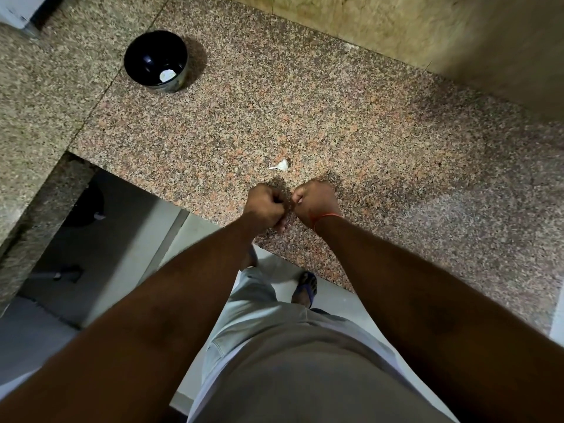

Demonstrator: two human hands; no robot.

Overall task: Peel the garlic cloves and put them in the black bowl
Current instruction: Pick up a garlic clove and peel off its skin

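Nearest to me I'm seeing the person's torso in a grey shirt (305, 377) and both bare forearms reaching forward over the desk (366, 132) edge. Left hand (265, 206) and right hand (316, 200) are sitting knuckles-up, just beside each other, near the desk's front edge. Both grips are looking curled tight, fingers tucked under, and they're meeting at the fingertips; I cannot tell what, if anything, they're pinching there, it's hidden by the hands. Right wrist is wearing an orange thread (326, 215). One garlic clove (281, 165), white with a thin tail of skin, is lying on the desk just beyond the hands, not touching them. The black bowl (156, 61) is standing upright well apart, far to the left and back on the desk, with a pale peeled piece (167, 75) lying inside at the bottom. Below the desk edge I'm seeing a sandalled foot (305, 289) on light floor tiles (137, 270). A beige wall (396, 25) is running along the back.
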